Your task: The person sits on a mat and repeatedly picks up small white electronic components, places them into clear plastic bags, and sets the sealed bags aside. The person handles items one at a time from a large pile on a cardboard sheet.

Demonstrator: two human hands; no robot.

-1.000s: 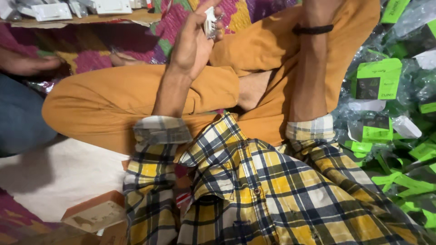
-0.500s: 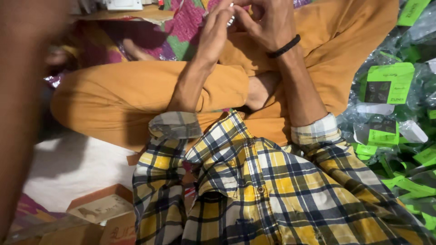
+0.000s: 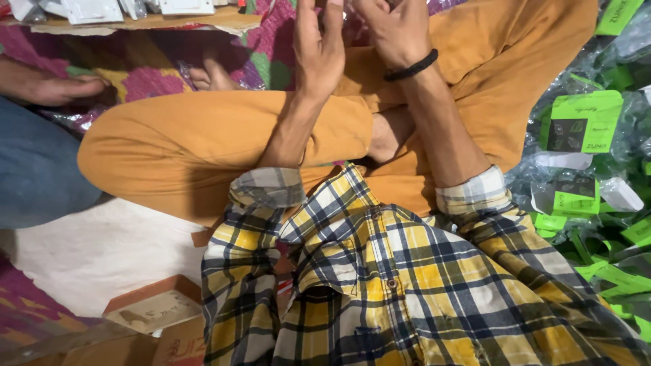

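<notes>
Head view: the person sits cross-legged in mustard-orange trousers (image 3: 203, 146) and a yellow, white and dark checked shirt (image 3: 400, 285), both forearms raised toward the top centre of the frame. The left hand (image 3: 319, 51) is upright, palm side toward the right hand, its fingers (image 3: 306, 20) straight and close together and running out past the top edge. The right hand (image 3: 390, 30), with a black band (image 3: 411, 66) round the wrist, sits just beside it at the top edge with its fingers curled inward. Whether either hand pinches anything I cannot tell, since the fingertips are cut off by the frame.

On the right side of the frame lies a heap of bright green card packets in clear plastic bags (image 3: 583, 122), near the right forearm but apart from it. At upper left another person's bare hand (image 3: 54, 88) rests on a pink and purple patterned cloth (image 3: 146, 68), above that person's blue-jeaned leg (image 3: 34, 169). At lower left sits a small brown cardboard box (image 3: 152, 308) on a white sheet (image 3: 95, 247)
</notes>
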